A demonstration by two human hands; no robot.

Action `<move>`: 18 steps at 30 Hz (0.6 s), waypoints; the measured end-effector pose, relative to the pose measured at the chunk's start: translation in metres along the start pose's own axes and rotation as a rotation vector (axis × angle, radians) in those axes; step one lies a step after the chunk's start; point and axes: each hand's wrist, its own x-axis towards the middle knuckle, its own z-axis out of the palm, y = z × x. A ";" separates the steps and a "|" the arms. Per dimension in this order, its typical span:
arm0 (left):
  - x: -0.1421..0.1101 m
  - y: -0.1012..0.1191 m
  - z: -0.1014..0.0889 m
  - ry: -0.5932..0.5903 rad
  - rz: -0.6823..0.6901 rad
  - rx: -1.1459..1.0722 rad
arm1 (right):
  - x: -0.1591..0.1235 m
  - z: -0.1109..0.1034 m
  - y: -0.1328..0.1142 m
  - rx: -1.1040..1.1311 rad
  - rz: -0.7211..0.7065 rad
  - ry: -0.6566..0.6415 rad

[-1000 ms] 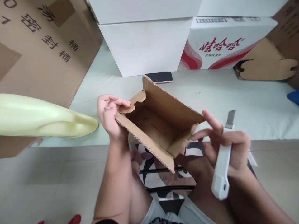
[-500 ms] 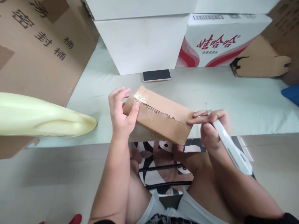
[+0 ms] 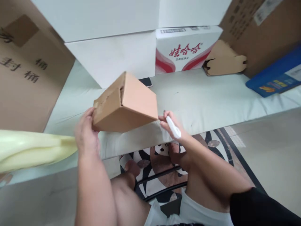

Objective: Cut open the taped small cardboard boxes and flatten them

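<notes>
A small brown cardboard box (image 3: 131, 102), closed, is held above the near edge of a pale green table (image 3: 207, 94). My left hand (image 3: 86, 135) grips its left end with the fingers wrapped behind it. My right hand (image 3: 171, 125) touches the box's lower right corner with the fingertips while closed around a white utility knife (image 3: 173, 127), whose handle points toward me. The knife's blade is hidden behind the fingers.
A large brown carton (image 3: 25, 69) stands at the left, white boxes (image 3: 110, 53) and a red-and-white printed box (image 3: 185, 50) at the back. A phone (image 3: 147, 82) lies behind the small box. A blue package (image 3: 275, 77) lies right. A pale yellow object (image 3: 30, 149) juts in from the left.
The open box was turned over and closed, then swung up to the left with a plain side showing. My head shifted, so the scene slid left. The knife stayed in my right hand.
</notes>
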 end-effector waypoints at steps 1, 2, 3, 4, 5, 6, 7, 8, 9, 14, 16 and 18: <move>0.000 -0.001 0.002 0.018 -0.069 -0.005 | 0.002 0.004 -0.003 0.025 -0.051 -0.049; -0.002 -0.001 0.004 0.006 -0.151 -0.012 | 0.003 0.008 -0.007 0.036 -0.107 -0.077; -0.005 0.000 0.008 -0.015 -0.246 -0.006 | 0.004 0.011 -0.012 0.033 -0.156 -0.095; -0.010 0.002 0.013 -0.076 -0.343 0.006 | 0.004 0.013 -0.018 0.022 -0.197 -0.111; -0.016 0.003 0.017 -0.147 -0.439 0.025 | 0.004 0.015 -0.023 0.009 -0.242 -0.119; -0.022 0.005 0.022 -0.218 -0.523 0.048 | 0.004 0.015 -0.029 -0.004 -0.290 -0.128; -0.030 0.007 0.027 -0.279 -0.585 0.071 | 0.003 0.015 -0.035 -0.009 -0.339 -0.126; -0.037 0.010 0.032 -0.327 -0.623 0.089 | 0.001 0.015 -0.042 -0.002 -0.385 -0.107; -0.044 0.012 0.037 -0.372 -0.647 0.104 | 0.000 0.014 -0.049 0.010 -0.423 -0.070; -0.069 0.024 0.058 -0.682 -0.728 0.243 | -0.013 0.007 -0.083 -0.053 -0.357 0.207; -0.072 0.025 0.064 -0.752 -0.641 0.323 | -0.015 0.004 -0.090 -0.118 -0.307 0.196; -0.070 0.023 0.067 -0.674 -0.524 0.345 | -0.015 0.003 -0.092 -0.172 -0.272 0.143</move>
